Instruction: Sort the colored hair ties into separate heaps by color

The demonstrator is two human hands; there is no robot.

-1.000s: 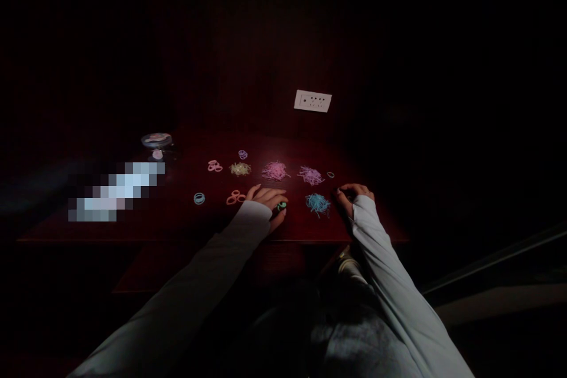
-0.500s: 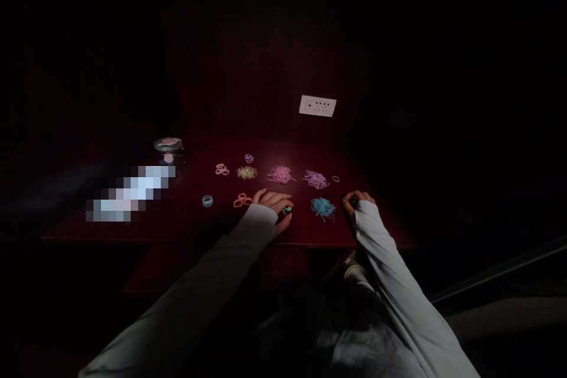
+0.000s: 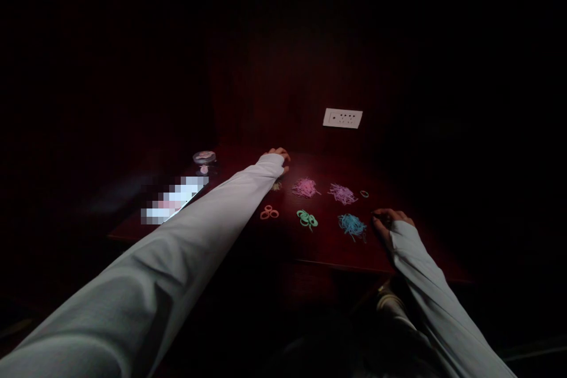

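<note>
My left hand [image 3: 280, 156] reaches to the far side of the table, behind the yellowish pile [image 3: 277, 186], which its sleeve partly covers. Its thumb stands apart from the fingers, and nothing shows in it. My right hand [image 3: 390, 221] rests at the right beside a pile of blue bands [image 3: 352, 225]. Its fingers curl toward the thumb; whether anything is between them is hidden. Green bands [image 3: 307, 219] lie in a loose cluster at the front, with orange rings [image 3: 269, 212] left of them. Behind are a pink pile [image 3: 305, 187] and a purple pile [image 3: 342, 194].
One small greenish ring [image 3: 364, 194] lies right of the purple pile. A clear round container [image 3: 204, 157] and a blurred-out bright flat object [image 3: 177, 198] are at the left. A white socket plate [image 3: 342, 119] is on the wall behind the dark red table [image 3: 328, 251].
My left hand has left the green bands and moved away from me to the table's far side, uncovering them. Its sleeve now hides the blue and pink rings at the left. My right hand stays put.
</note>
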